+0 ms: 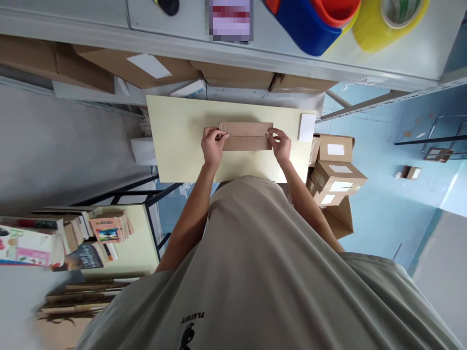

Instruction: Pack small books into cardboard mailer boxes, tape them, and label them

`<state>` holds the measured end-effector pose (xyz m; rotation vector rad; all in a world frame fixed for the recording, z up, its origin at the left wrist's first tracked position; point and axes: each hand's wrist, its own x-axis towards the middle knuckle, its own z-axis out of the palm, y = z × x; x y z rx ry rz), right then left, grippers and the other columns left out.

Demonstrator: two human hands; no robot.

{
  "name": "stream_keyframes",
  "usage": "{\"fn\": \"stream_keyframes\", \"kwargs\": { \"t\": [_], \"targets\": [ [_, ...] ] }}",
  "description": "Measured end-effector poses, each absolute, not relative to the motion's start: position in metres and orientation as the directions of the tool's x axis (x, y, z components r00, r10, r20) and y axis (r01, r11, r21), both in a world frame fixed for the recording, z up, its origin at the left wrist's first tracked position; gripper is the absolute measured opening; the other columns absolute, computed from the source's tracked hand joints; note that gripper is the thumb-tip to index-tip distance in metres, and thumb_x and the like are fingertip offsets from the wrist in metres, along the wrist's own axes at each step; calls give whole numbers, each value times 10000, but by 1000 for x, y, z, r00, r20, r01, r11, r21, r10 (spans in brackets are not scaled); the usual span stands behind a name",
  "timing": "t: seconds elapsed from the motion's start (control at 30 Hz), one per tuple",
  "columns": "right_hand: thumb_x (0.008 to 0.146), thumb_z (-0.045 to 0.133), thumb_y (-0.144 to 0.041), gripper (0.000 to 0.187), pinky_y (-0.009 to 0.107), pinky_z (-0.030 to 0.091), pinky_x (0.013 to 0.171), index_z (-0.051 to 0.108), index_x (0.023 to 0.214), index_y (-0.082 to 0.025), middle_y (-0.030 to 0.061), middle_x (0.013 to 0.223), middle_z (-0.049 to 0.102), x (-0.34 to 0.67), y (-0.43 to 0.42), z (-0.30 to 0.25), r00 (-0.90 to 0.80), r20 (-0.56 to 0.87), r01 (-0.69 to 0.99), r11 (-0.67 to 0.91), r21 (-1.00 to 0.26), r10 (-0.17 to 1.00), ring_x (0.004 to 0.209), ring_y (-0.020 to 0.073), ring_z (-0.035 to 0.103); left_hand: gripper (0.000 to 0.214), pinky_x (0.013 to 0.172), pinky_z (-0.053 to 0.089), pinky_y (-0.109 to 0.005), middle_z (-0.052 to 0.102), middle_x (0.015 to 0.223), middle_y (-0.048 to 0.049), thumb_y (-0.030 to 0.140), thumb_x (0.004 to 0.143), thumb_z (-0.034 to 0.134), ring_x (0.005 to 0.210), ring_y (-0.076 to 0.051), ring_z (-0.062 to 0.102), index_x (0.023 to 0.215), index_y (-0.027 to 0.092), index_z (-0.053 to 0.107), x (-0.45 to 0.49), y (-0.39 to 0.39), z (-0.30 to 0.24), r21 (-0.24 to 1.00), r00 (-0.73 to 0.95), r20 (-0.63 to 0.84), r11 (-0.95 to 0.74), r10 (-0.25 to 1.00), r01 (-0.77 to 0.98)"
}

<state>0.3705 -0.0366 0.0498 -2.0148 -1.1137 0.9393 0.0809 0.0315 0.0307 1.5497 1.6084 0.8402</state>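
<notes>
Grey-brown cloth T-shirt [255, 253] fills lower centre. Pale-yellow rectangular worktop [178, 150] mid-frame, flat brown cardboard piece [246, 129] over its middle. Left hand [212, 147] pinches the piece's left end, right hand [280, 147] its right. White rectangular card [307, 127] by worktop's right edge, close to right hand; wider surface stretch left of left hand. Grey shelf [91, 17] spans top; stacked brown cardboard boxes [335, 177] just off right edge, blue floor [386, 214] beyond.

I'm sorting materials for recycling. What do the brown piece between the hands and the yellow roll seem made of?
Brown piece: probably cardboard, matte, from its tan faces and straight middle seam.
Yellow roll: likely plastic tape, smooth, judging by its thick, ring-like shape.
</notes>
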Motion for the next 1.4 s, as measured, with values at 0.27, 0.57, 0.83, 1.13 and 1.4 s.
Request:
{"fn": "stream_keyframes", "kwargs": {
  "t": [0.27,0.57,0.83,1.13,1.4],
  "targets": [
    [938,834,-716,553,486,713,1094,907,1187,-228,118,1442,852,376,-47,54,353,-387,178,-467,-866,852,1189,301,831,69,975,670,-341,803,1096,-79,145,934,855,965,-196,793,987,190,852,68,25,48,885,30,-167,137,985,445],
    [883,889,-636,537,521,719,1132,923,1195,-199,104,1467,847,375,-84,55,429,-423,59,-492,-869,798,1308,363,840,86,952,689,-365,792,1062,-63,145,924,858,920,-199,793,960,221,871,75,1,50,872,33,-184,148,982,466],
    [909,816,-619,521,488,725,1092,906,1173,-179,132,1416,866,371,-86,51,433,-401,114,-490,-864,807,1273,362,854,68,984,676,-374,785,1028,-67,168,932,827,939,-212,785,941,233,847,77,-1,43,850,43,-193,145,980,507],
    [1044,692,-647,439,559,724,1026,859,1125,-249,175,1417,846,371,-73,101,307,-146,510,-293,-809,940,1163,370,868,101,1159,654,-544,817,1210,-123,193,900,835,1246,-344,774,971,266,833,73,14,80,820,175,-93,-24,980,572],
    [1154,570,-481,501,663,496,1305,663,1552,-193,234,1594,689,401,72,254,170,386,867,49,-496,907,1514,418,637,170,1276,577,-546,787,1421,-104,267,1049,771,1373,-330,738,1203,284,842,133,105,213,792,290,347,-444,892,419]
  ]
}}
